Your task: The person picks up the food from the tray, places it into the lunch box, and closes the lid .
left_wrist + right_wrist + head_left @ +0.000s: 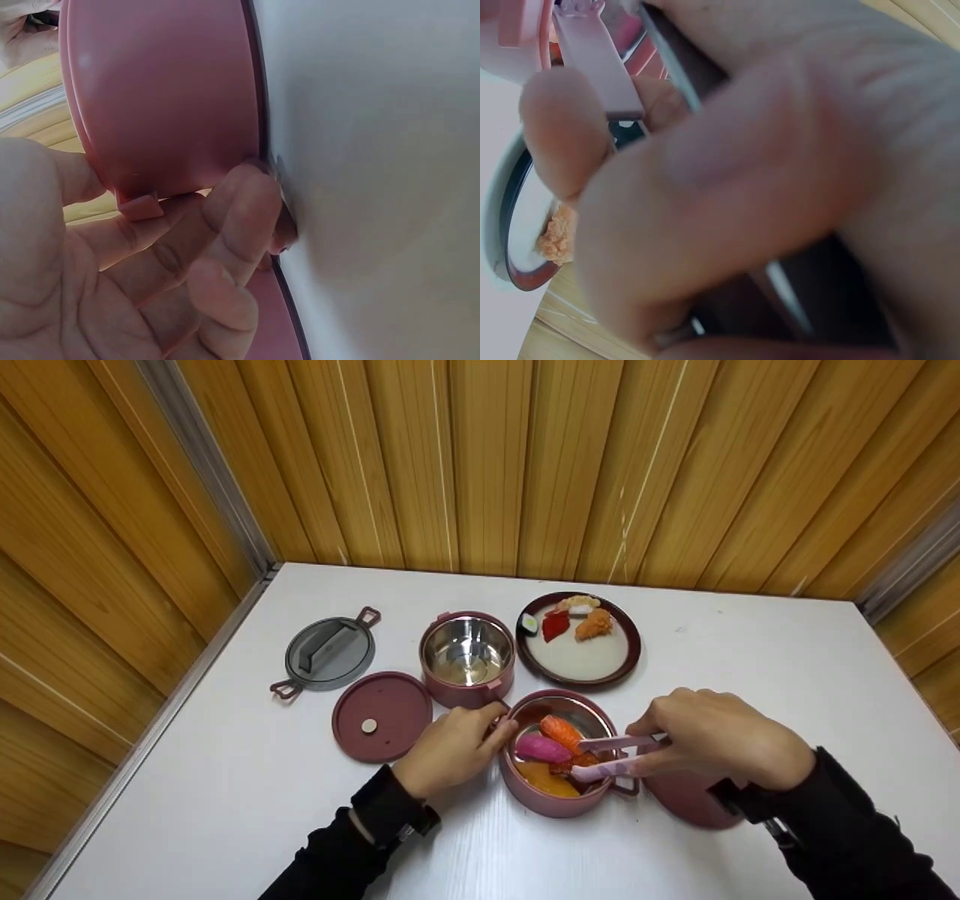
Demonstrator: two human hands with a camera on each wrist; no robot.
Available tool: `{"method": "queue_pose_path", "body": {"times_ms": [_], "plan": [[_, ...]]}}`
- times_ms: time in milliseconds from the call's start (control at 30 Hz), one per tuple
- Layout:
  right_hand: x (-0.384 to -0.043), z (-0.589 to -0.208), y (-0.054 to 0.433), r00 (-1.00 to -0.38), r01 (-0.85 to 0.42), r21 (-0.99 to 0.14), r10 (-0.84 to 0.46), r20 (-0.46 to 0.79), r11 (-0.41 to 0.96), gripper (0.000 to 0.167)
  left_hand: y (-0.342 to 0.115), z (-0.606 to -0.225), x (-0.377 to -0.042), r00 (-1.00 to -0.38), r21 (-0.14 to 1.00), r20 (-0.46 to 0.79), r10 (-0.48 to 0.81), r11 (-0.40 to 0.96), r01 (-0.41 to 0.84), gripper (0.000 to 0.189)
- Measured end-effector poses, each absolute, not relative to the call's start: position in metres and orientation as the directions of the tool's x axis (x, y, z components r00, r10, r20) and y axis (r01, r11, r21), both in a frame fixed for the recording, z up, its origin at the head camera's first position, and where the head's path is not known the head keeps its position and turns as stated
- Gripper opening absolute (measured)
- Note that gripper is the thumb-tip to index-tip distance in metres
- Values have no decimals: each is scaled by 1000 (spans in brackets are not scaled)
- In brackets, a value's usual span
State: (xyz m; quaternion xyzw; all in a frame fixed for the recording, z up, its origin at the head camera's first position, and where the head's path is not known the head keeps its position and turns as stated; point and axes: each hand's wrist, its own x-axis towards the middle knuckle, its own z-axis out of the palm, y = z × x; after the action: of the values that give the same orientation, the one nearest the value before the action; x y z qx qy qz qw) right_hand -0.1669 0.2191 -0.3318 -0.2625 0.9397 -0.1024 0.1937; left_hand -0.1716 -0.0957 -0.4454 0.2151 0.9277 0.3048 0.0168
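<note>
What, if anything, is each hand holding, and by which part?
The right hand grips the tongs by their handle end, away from the pink tips. The left hand holds the nearer pot at its left side, thumb by the rim.

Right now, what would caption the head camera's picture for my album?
Left grip on a pink steel-lined pot, right grip holding lilac tongs by colourful sushi pieces inside.

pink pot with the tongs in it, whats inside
An orange piece, a magenta piece, a yellow-orange piece and a reddish-brown piece, the last partly hidden by the tongs. Whatever lies beneath them is covered.
</note>
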Motion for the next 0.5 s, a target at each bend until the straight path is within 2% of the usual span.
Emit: {"method": "queue_pose_path", "body": {"times_ms": [233,500], "plan": [[-171,-331,220,-786,-434,-293,-517,-339,852,17,-96,-447,-172,-908,579,92,409,719,383,29],[-173,-329,223,-765,-429,-357,-543,-345,830,20,-96,-446,-173,-910,584,82,407,720,374,28]]}}
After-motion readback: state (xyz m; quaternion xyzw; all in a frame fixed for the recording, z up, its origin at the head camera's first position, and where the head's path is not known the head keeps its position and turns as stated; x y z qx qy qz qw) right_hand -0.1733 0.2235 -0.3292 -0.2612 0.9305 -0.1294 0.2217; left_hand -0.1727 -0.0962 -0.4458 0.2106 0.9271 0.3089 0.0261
